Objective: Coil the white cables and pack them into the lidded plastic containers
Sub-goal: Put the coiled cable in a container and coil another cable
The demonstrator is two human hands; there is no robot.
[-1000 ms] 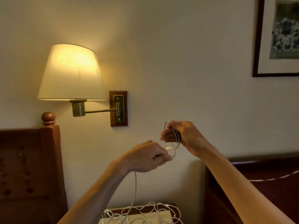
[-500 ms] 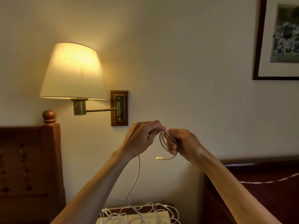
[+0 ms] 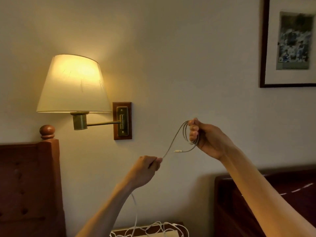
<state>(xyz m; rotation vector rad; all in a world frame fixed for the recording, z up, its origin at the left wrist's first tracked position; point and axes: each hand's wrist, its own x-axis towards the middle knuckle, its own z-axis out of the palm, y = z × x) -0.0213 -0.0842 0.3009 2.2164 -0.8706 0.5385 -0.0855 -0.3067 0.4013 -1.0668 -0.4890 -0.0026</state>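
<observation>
My right hand (image 3: 206, 136) is raised in front of the wall and grips a small coil of white cable (image 3: 185, 134) with several loops; the cable's plug end (image 3: 177, 151) dangles just below the coil. A straight stretch of the same cable runs down-left to my left hand (image 3: 147, 168), which pinches it. Below that hand the cable hangs to a tangle of loose white cables (image 3: 153, 230) at the bottom edge. No lidded container shows clearly.
A lit wall lamp (image 3: 73, 86) on a brass arm hangs at the left. Wooden headboards stand at the left (image 3: 29, 185) and right (image 3: 239, 202). A framed picture (image 3: 290, 41) hangs at the upper right. The loose cables lie on a pale surface (image 3: 119, 231).
My left hand has dropped down and left, away from my right hand, sliding along the cable and drawing out a straight stretch. My right hand has risen a little with the coil.
</observation>
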